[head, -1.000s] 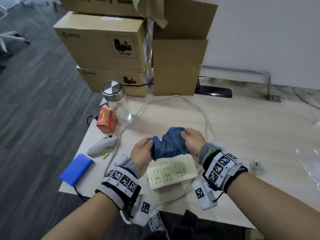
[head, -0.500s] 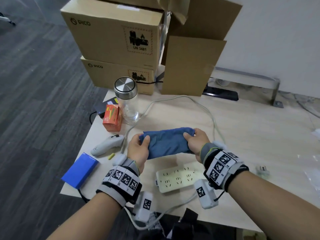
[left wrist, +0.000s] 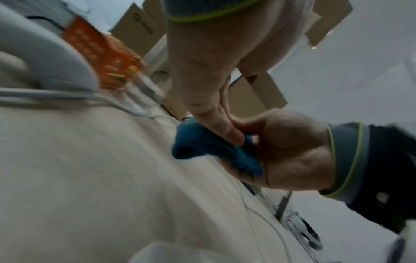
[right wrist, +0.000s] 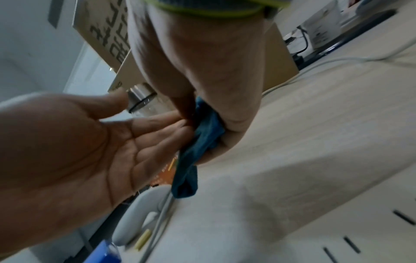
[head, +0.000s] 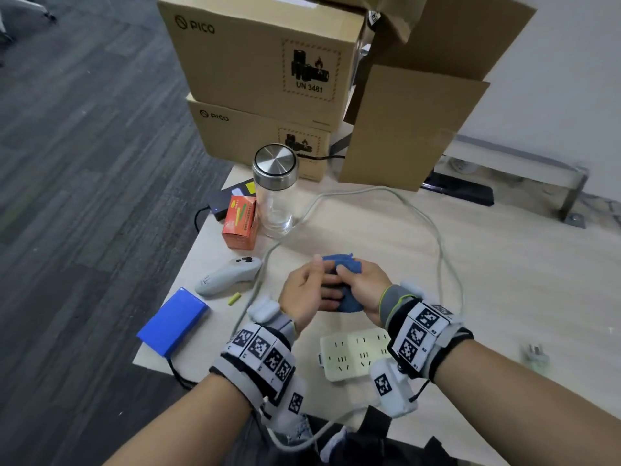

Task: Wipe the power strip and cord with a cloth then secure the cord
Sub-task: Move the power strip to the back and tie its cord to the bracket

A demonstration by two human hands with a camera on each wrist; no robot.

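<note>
A folded blue cloth point(head: 347, 264) point(left wrist: 198, 142) point(right wrist: 202, 140) is held above the light wooden table point(head: 504, 280). My right hand point(head: 363, 285) point(left wrist: 288, 147) point(right wrist: 213, 74) grips it with thumb and curled fingers. My left hand point(head: 307, 292) point(left wrist: 225, 128) point(right wrist: 90, 142) lies beside it, palm open, its straight fingers pressing against the cloth. The cream power strip point(head: 349, 353) point(right wrist: 337, 222) lies flat just near of both hands, partly under my right wrist. Its pale cord point(head: 440, 243) loops wide around the hands across the table.
Stacked cardboard boxes point(head: 268, 62) stand at the back. To the left are a glass bottle point(head: 275, 193), an orange box point(head: 240, 222), a grey controller point(head: 228, 274) and a blue pack point(head: 173, 321) near the table's left edge. A white plug point(head: 536, 356) lies at right.
The cloth was stretched out between both hands; now it is folded small into my right hand. My hands have come together, and my left hand has let go of its end and flattened.
</note>
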